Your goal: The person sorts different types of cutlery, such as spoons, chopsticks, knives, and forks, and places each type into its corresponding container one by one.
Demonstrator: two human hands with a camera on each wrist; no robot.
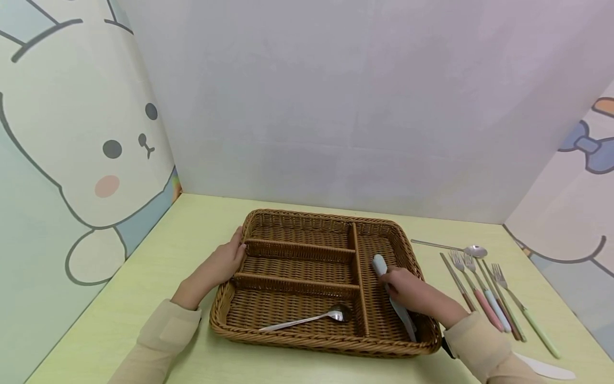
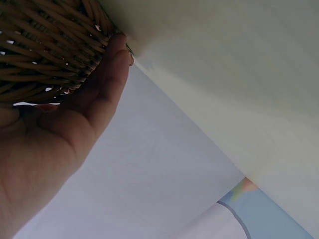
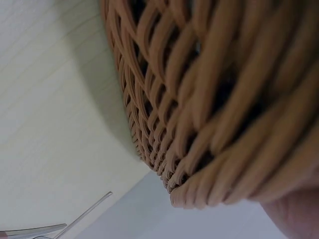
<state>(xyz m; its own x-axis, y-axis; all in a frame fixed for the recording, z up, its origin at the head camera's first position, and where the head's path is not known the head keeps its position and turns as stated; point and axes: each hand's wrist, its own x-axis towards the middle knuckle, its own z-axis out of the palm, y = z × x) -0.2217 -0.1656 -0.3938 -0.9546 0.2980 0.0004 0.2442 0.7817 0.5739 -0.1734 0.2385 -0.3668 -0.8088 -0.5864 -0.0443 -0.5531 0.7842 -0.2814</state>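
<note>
A brown wicker basket with dividers sits on the table. My left hand holds its left rim, fingers along the outer wall in the left wrist view and the thumb by the edge. Inside the long right compartment, my right hand grips a table knife with a light blue handle; its blade slants down towards the front right corner. A metal spoon lies in the front left compartment, its handle over the front rim. In the right wrist view the basket wall hides the knife and most of the hand.
Right of the basket lie another spoon, several forks and other cutlery with pink, blue, green and brown handles. A pale blade pokes out past my right sleeve. Walls with cartoon prints on the sides enclose the table.
</note>
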